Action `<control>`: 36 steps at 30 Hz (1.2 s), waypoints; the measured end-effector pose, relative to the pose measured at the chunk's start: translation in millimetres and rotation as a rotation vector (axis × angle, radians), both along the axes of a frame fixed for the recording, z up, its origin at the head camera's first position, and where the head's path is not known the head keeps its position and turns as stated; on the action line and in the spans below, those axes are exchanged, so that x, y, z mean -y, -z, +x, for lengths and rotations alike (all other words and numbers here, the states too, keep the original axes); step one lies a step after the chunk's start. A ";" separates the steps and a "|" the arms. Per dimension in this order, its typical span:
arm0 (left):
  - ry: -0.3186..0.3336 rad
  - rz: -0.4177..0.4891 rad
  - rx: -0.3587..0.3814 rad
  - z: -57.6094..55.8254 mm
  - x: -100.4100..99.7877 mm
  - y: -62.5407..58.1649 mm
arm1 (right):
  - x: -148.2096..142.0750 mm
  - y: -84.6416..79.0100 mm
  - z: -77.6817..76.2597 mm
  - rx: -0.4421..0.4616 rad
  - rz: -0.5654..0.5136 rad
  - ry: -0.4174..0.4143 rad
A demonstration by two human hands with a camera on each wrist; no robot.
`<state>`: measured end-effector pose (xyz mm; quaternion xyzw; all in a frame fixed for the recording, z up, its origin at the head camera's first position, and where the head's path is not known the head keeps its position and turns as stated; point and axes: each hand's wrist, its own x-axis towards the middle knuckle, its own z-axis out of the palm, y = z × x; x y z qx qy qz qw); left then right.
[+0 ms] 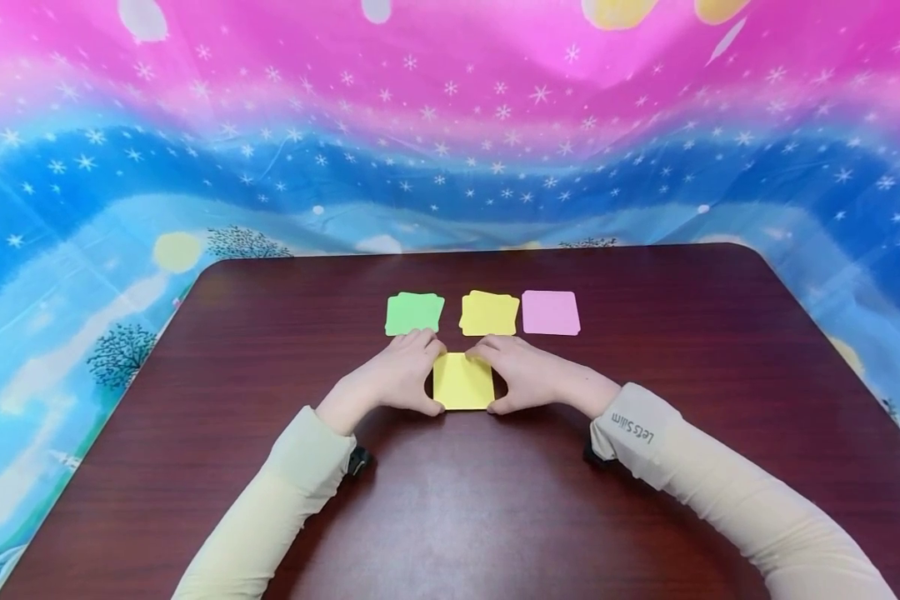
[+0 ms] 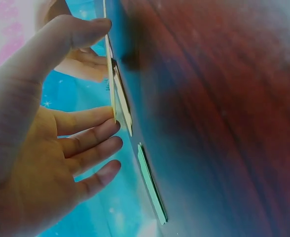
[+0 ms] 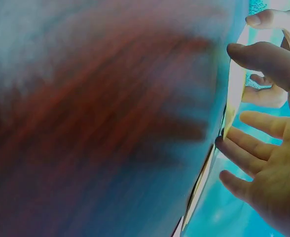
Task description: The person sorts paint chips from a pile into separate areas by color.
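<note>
A square yellow card (image 1: pixel 463 382) lies level between both hands near the middle of the table. My left hand (image 1: pixel 401 375) holds its left side, thumb at the near corner and fingers at the far one. On the opposite side, my right hand (image 1: pixel 528 375) grips it the same way. Edge-on in the left wrist view, the card (image 2: pixel 110 79) appears as a thin strip between thumb and index finger. Just beyond the hands lie a green card pile (image 1: pixel 414 314), a yellow card pile (image 1: pixel 489 313) and a pink card pile (image 1: pixel 551 312), side by side.
The dark reddish-brown table (image 1: pixel 465 500) has rounded far corners. Behind it and along its sides hangs a pink and blue cloth (image 1: pixel 450 125) printed with snowflakes. Both forearms reach in from the near edge in pale sleeves.
</note>
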<state>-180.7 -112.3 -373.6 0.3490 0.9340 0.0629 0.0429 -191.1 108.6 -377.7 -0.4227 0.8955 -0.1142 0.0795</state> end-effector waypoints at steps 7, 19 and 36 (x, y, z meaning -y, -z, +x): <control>-0.023 0.008 -0.022 -18.2 -8.0 0.2 | -7.7 -2.5 -14.9 -0.053 -0.014 0.031; -0.061 -0.022 0.001 -59.8 -22.5 -0.1 | -17.0 -2.9 -49.3 -0.014 -0.019 0.105; -0.162 -0.077 0.110 -101.1 -38.6 0.1 | -23.0 4.5 -93.0 0.024 -0.036 0.115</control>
